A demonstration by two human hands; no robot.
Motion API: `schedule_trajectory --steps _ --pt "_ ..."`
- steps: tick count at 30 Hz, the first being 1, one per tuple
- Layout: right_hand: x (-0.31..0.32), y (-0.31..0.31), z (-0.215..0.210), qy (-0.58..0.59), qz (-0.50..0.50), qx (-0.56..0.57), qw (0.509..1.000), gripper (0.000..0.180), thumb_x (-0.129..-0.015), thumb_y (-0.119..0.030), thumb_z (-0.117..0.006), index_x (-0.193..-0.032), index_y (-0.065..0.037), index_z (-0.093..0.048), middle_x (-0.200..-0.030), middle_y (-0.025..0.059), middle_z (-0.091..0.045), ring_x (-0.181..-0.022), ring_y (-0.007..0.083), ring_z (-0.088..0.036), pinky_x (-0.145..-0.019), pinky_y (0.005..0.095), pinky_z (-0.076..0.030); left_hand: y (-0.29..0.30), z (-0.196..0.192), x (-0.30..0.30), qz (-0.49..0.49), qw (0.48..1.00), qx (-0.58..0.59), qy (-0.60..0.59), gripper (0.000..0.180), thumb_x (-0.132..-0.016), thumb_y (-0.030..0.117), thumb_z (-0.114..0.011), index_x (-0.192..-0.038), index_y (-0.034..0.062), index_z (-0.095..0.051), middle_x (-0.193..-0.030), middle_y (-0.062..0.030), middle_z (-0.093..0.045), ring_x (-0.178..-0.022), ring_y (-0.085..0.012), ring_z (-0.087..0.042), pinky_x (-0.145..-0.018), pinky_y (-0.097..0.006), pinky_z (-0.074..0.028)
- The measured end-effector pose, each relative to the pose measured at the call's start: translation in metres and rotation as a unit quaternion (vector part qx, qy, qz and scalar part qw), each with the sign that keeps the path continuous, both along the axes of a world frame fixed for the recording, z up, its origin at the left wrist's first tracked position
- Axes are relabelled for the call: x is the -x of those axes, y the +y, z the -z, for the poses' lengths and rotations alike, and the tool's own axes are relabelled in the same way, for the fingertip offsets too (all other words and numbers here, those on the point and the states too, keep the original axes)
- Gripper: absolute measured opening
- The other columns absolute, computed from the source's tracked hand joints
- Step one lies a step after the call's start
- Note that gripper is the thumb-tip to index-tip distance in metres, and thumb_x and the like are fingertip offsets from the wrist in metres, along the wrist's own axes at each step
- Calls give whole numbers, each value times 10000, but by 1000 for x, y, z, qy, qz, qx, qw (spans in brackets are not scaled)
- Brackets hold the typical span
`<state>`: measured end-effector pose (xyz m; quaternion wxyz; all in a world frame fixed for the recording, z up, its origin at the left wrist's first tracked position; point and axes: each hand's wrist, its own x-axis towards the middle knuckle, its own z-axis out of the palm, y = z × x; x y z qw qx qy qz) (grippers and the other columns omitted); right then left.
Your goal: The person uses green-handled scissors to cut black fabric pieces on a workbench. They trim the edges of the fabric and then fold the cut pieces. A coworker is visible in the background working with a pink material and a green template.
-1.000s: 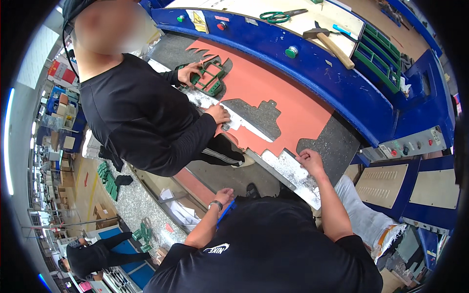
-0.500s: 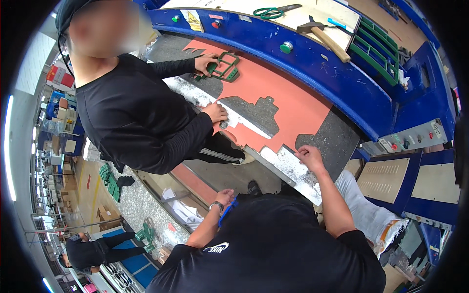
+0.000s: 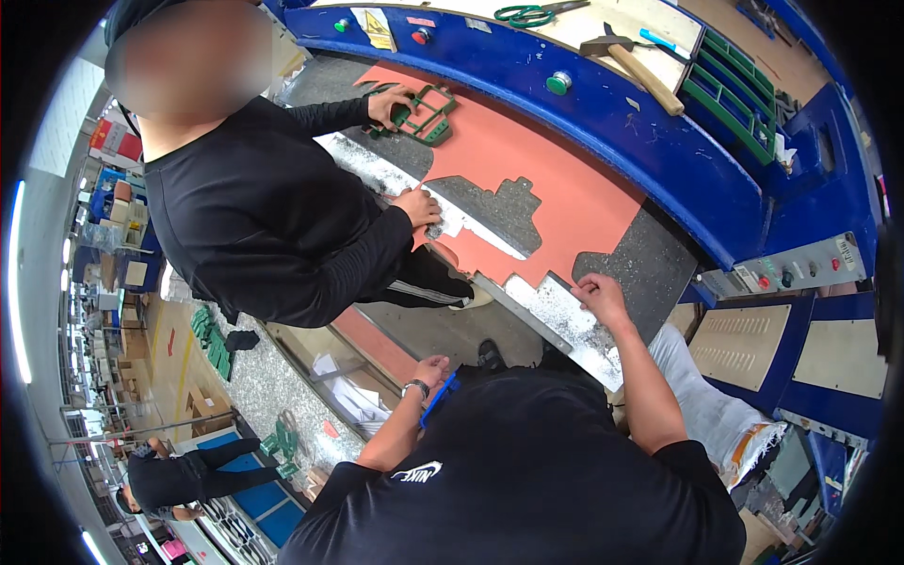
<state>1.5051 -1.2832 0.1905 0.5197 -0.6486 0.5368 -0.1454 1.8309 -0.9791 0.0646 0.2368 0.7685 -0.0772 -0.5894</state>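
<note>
Sheet handling at the counter [image 3: 603,339]

Your right hand [image 3: 600,297] pinched the thin, floppy salmon sheet [image 3: 556,198] by its edge; your left hand [image 3: 431,370] hung loosely curled, empty.

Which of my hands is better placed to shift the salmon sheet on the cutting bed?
Probably right. Your right hand already rests at the near edge of the salmon sheet, while your left hand hangs below the bed by your wrist watch, away from the sheet.

Below me runs a grey speckled floor [image 3: 254,377]. A blue machine frame [image 3: 659,160] curves overhead, carrying a grey control panel [image 3: 800,273]. At my left, a long light strip [image 3: 19,282] illuminates shelving [image 3: 104,217].
</note>
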Motion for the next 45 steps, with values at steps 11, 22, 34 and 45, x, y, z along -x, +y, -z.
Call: schedule_trajectory --steps 11,22,34,45 --pt "2 -2 4 -4 -1 -6 1000 199 -842 -133 -744 -922 29 -661 -748 69 -665 -582 113 -633 -547 281 -497 9 9 2 -19 1000 1 -3 489 -957 402 -608 -1320 80 -539 -1094 -110 -686 -889 -223 -688 -725 -390 -535" --pt "-116 -60 -134 97 -152 203 962 398 -808 -136 -684 -1193 -51 -630 -964 188 -694 -911 338 -677 -801 429 -516 13 2 -2 -63 996 51 -33 433 -973 365 -595 -1275 55 -574 -1015 -93 -693 -855 -195 -678 -690 -343 -551" --pt "-226 -68 -145 22 -332 232 914 541 -851 -236 -701 -1338 -57 -547 -856 134 -660 -792 229 -643 -700 378 -504 79 8 45 -177 984 -2 6 352 -972 363 -584 -1218 114 -619 -927 -3 -658 -740 -122 -629 -611 -298 -535" --pt "11 27 -40 161 -83 88 979 240 -829 -230 -715 -789 -1 -655 -733 190 -649 -702 378 -644 -632 440 -491 120 23 18 -129 988 -75 26 227 -973 316 -581 -1016 105 -654 -780 13 -605 -604 -113 -559 -497 -286 -447"
